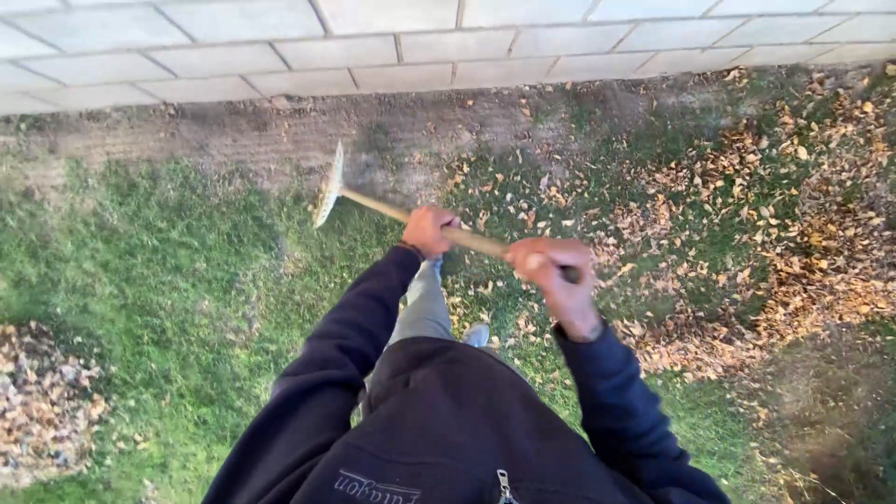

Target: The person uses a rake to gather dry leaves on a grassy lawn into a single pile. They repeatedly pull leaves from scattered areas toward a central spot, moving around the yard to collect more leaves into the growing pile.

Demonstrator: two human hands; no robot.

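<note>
Here we see both hands wrapped around the wooden handle of a rake (411,217). The left hand (429,230) has its fingers curled tight about the shaft partway down, and the right hand (558,273) clasps the near end, fingers folded over it. Beyond the left fingers the handle runs out to the pale rake head (328,186), which sits over bare soil (280,135) just short of a paved path (373,47). Past the right fingers, dry brown leaves (775,224) lie scattered thickly over the grass (168,280). Well out from the left fingers, a heap of leaves (42,401) rests on the grass. Under the hands we make out dark sleeves and one grey trouser leg (425,303).
</note>
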